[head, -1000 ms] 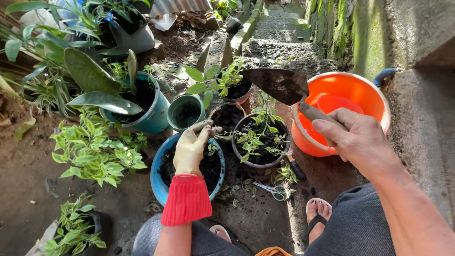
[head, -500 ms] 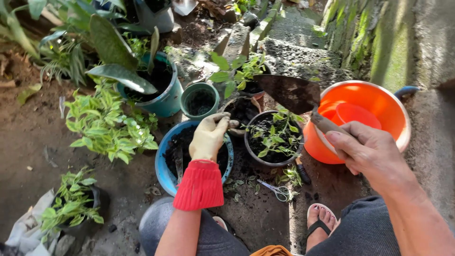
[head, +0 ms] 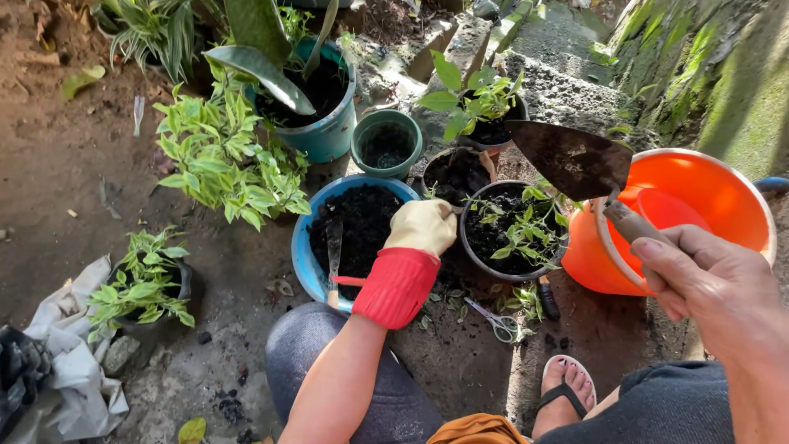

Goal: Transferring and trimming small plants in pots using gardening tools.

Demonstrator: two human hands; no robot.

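My left hand point(head: 421, 227) wears a pale glove with a red cuff and is curled into a fist at the right rim of a blue basin point(head: 301, 247) full of dark soil; whether it holds anything is hidden. A small trowel point(head: 334, 251) lies in that basin. My bare right hand point(head: 708, 284) grips the wooden handle of a dark masonry trowel point(head: 571, 159), whose blade hangs over a grey pot point(head: 470, 251) of small green seedlings. An orange bucket point(head: 744, 200) stands under that hand.
Scissors point(head: 496, 321) lie on the ground by my sandalled foot point(head: 563, 393). Behind are a teal pot point(head: 329, 136) with broad leaves, a small green pot point(head: 386, 146), leafy plants point(head: 220, 161), a black bagged plant point(head: 144, 288), and a mossy concrete wall point(head: 723, 74).
The view has tilted down and left. My left hand drew back from the small dark pot and curled at the blue basin's rim. The trowel in my right hand stayed raised.
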